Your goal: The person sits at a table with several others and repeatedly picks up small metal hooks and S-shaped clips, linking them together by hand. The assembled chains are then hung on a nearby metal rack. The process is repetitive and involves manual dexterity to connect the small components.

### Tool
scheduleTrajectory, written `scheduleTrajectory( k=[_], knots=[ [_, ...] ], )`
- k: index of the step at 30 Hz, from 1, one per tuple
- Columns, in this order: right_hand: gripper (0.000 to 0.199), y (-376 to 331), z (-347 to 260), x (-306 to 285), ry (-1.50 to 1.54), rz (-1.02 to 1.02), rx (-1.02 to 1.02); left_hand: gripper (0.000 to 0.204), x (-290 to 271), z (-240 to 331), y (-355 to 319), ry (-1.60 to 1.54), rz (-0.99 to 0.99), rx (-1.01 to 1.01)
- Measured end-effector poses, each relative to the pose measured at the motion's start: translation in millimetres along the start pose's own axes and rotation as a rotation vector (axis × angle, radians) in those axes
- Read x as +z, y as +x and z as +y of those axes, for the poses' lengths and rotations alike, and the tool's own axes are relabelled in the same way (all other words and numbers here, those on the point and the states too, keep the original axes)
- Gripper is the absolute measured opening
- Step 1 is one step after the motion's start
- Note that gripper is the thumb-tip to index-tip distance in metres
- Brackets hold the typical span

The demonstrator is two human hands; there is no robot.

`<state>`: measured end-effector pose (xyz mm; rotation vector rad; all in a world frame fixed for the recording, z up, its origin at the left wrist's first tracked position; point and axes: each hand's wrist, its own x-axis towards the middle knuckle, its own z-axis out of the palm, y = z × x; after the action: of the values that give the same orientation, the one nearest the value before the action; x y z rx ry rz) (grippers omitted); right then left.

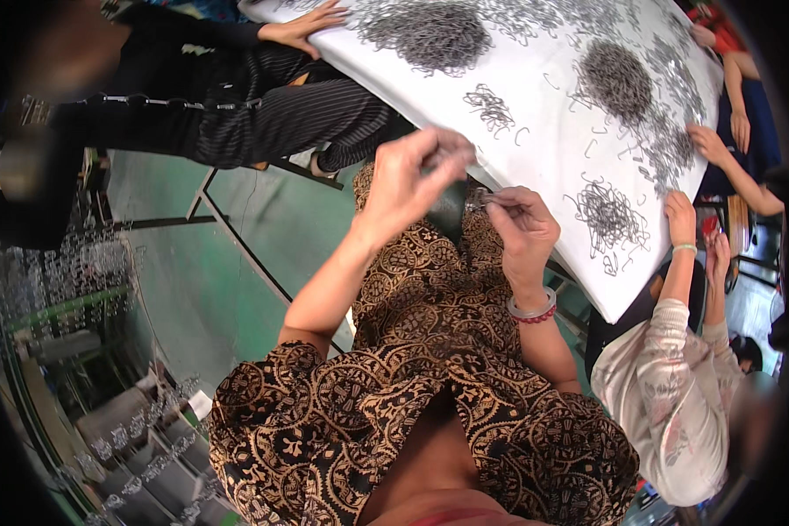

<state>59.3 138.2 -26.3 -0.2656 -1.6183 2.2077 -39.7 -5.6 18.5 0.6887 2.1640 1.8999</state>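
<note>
Nearest to you is your own black-and-tan patterned dress (pixel 430 324), spread over your lap. Your right wrist carries a pale bangle (pixel 532 309) and a string of red beads (pixel 539 317). Your right hand (pixel 526 223) is raised over your lap, just beside the table edge, with thumb and fingers pinched on a small metal piece (pixel 478 200); the piece sticks out toward your left, its exact shape too small to tell. Your left hand (pixel 416 175) is up higher, a little apart from the right, fingers bent and thumb reaching forward — they are blurred, and I cannot tell whether they grip anything.

Past your hands lies the table (pixel 543 158), covered in white. On its near part, to your right, is a loose tangle of bent wire pieces (pixel 609 215); a smaller cluster (pixel 491 110) lies farther in. Beyond are a dense round heap (pixel 615 81) and, to its left, a wider one (pixel 434 35), with loose pieces strewn around them.

At your right, a co-worker in a pale top (pixel 662 394) has one hand (pixel 679 215) at the table edge — another person's hand (pixel 708 145) touches the scatter beyond. Across on your left, a dark-clothed person's hand (pixel 302 31) rests on the table.
</note>
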Motion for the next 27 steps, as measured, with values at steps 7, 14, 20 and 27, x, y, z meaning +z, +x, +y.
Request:
scheduleTrajectory(
  k=[7, 14, 20, 27],
  knots=[
    [0.018, 4, -2, 5, 0.03, 0.093, -0.001, 0.016, 21, -1, -25, 0.194, 0.097, 0.253],
    [0.019, 14, -3, 13, -0.04, 0.033, -0.024, 0.009, 31, -10, -13, -0.069, 0.159, 0.063],
    [0.03, 72, -10, -19, -0.399, 0.008, -0.076, 0.006, 19, -17, -15, -0.127, 0.143, 0.044],
    [0.032, 277, 45, -56, -0.989, -0.089, -0.312, 0.011, 6, -40, -9, 0.042, 0.098, 0.146]
  ],
)
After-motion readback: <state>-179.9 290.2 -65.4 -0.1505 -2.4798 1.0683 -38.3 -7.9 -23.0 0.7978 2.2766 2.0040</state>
